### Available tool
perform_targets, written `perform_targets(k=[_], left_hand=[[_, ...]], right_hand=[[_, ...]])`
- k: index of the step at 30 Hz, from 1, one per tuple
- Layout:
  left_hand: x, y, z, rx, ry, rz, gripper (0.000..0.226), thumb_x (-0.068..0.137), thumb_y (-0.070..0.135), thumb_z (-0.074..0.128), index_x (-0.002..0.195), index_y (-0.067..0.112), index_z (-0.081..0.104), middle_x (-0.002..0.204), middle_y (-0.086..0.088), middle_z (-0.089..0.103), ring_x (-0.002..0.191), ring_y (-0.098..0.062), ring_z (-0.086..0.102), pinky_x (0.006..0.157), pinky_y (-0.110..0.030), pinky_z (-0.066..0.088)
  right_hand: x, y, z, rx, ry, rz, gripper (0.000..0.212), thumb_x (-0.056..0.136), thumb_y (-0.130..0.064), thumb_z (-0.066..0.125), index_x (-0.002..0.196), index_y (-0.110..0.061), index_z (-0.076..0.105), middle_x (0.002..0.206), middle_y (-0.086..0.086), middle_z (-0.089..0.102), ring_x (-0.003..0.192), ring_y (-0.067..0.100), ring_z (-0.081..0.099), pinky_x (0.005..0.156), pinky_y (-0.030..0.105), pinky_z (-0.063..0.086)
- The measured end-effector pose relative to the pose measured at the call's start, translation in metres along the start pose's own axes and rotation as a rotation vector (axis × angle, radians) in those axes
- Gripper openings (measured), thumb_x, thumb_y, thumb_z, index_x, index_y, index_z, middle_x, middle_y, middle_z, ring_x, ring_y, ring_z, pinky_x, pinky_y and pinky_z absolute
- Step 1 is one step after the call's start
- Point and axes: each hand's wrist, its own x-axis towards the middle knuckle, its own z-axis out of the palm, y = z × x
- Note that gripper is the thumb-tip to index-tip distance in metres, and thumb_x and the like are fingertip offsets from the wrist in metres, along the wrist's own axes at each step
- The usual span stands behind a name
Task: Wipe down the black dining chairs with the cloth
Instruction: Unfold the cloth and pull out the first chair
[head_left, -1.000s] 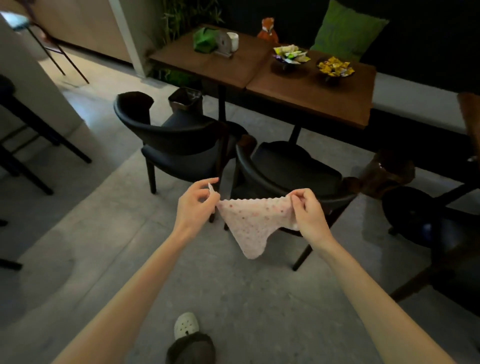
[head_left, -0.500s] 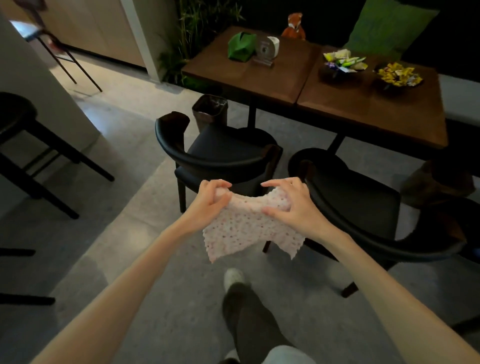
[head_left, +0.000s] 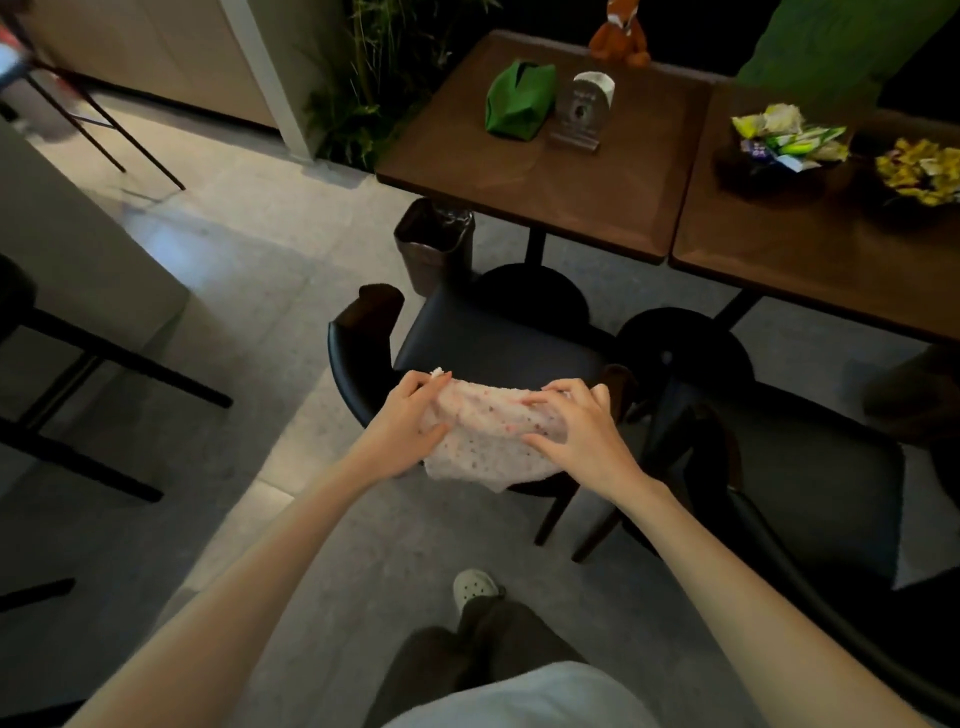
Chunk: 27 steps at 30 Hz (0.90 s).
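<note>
Over chair (head_left: 493, 343) back edge: left hand (head_left: 400, 421), right hand (head_left: 582, 431) grip cloth (head_left: 488, 431); open floor (head_left: 249, 291) leftward.

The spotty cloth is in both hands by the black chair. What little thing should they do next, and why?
Probably press the cloth down and slide it along the chair's back rail. The left hand and right hand both hold it right over that rail, so wiping can likely start there.
</note>
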Motion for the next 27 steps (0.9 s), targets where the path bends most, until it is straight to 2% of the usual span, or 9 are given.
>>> perform_targets(k=[2, 5, 9, 13, 16, 18, 21, 24, 27], left_hand=[[0.028, -0.012, -0.007, 0.015, -0.041, -0.034, 0.062, 0.095, 0.026, 0.058, 0.15, 0.023, 0.029, 0.138, 0.004, 0.034, 0.121, -0.011, 0.041, 0.102, -0.019, 0.035], [0.063, -0.028, -0.005, 0.106, -0.224, -0.03, 0.063, 0.096, 0.033, 0.054, 0.151, 0.024, 0.024, 0.146, 0.001, 0.031, 0.124, -0.015, 0.042, 0.099, -0.019, 0.035], [0.083, -0.049, 0.004, 0.326, -0.474, -0.02, 0.063, 0.099, 0.044, 0.043, 0.153, 0.033, 0.014, 0.159, -0.006, 0.017, 0.14, -0.031, 0.028, 0.112, -0.043, 0.033], [0.075, -0.073, -0.003, 0.487, -0.563, 0.172, 0.069, 0.091, 0.066, 0.036, 0.151, 0.037, 0.019, 0.158, 0.003, 0.022, 0.142, -0.022, 0.026, 0.116, -0.04, 0.022], [0.067, -0.094, -0.02, 0.517, -0.631, 0.318, 0.085, 0.077, 0.082, 0.038, 0.149, 0.04, 0.022, 0.152, 0.009, 0.032, 0.139, -0.015, 0.029, 0.116, -0.034, 0.016], [0.069, -0.109, -0.026, 0.613, -0.66, 0.42, 0.091, 0.075, 0.083, 0.045, 0.15, 0.039, 0.019, 0.154, 0.008, 0.029, 0.142, -0.017, 0.025, 0.118, -0.035, 0.01], [0.075, -0.124, -0.021, 0.76, -0.632, 0.512, 0.086, 0.083, 0.063, 0.058, 0.151, 0.037, 0.013, 0.157, 0.001, 0.026, 0.146, -0.026, 0.018, 0.119, -0.044, 0.007], [0.078, -0.125, -0.016, 0.842, -0.602, 0.543, 0.078, 0.091, 0.04, 0.06, 0.152, 0.035, 0.011, 0.156, -0.002, 0.029, 0.144, -0.029, 0.024, 0.118, -0.048, 0.011], [0.08, -0.123, -0.018, 0.875, -0.638, 0.575, 0.075, 0.094, 0.033, 0.055, 0.153, 0.032, 0.009, 0.156, -0.005, 0.029, 0.142, -0.03, 0.028, 0.117, -0.047, 0.015]], right_hand=[[0.024, 0.0, 0.007, -0.032, -0.005, 0.009, 0.043, 0.088, -0.041, 0.065, 0.13, -0.036, 0.054, 0.126, -0.008, 0.043, 0.109, 0.008, 0.027, 0.099, 0.029, 0.036], [0.044, 0.0, 0.02, -0.087, -0.136, 0.064, 0.053, 0.085, -0.062, 0.057, 0.134, -0.045, 0.045, 0.135, -0.01, 0.037, 0.115, 0.014, 0.027, 0.102, 0.034, 0.033], [0.045, 0.008, 0.048, -0.186, -0.349, 0.183, 0.066, 0.078, -0.081, 0.043, 0.137, -0.05, 0.04, 0.157, -0.011, 0.016, 0.135, 0.024, 0.015, 0.109, 0.045, 0.015], [0.036, 0.007, 0.074, -0.225, -0.402, 0.156, 0.087, 0.07, -0.087, 0.043, 0.146, -0.047, 0.029, 0.162, -0.01, 0.004, 0.148, 0.023, -0.009, 0.115, 0.055, -0.01], [0.032, -0.005, 0.091, -0.144, -0.447, 0.119, 0.092, 0.069, -0.079, 0.058, 0.148, -0.044, 0.024, 0.159, -0.011, 0.019, 0.147, 0.015, 0.009, 0.118, 0.055, 0.0], [0.035, -0.011, 0.104, -0.213, -0.466, 0.106, 0.092, 0.071, -0.073, 0.063, 0.148, -0.042, 0.024, 0.154, -0.013, 0.03, 0.142, 0.012, 0.025, 0.118, 0.052, 0.008], [0.04, -0.021, 0.116, -0.384, -0.442, 0.116, 0.084, 0.081, -0.053, 0.067, 0.15, -0.037, 0.023, 0.154, -0.009, 0.033, 0.14, 0.017, 0.031, 0.115, 0.048, 0.014], [0.042, -0.028, 0.118, -0.466, -0.46, 0.143, 0.082, 0.085, -0.027, 0.069, 0.152, -0.03, 0.021, 0.155, -0.004, 0.033, 0.14, 0.021, 0.032, 0.117, 0.048, 0.016], [0.046, -0.031, 0.119, -0.492, -0.494, 0.126, 0.081, 0.084, -0.029, 0.07, 0.151, -0.025, 0.026, 0.153, 0.0, 0.037, 0.137, 0.022, 0.038, 0.117, 0.046, 0.02]])
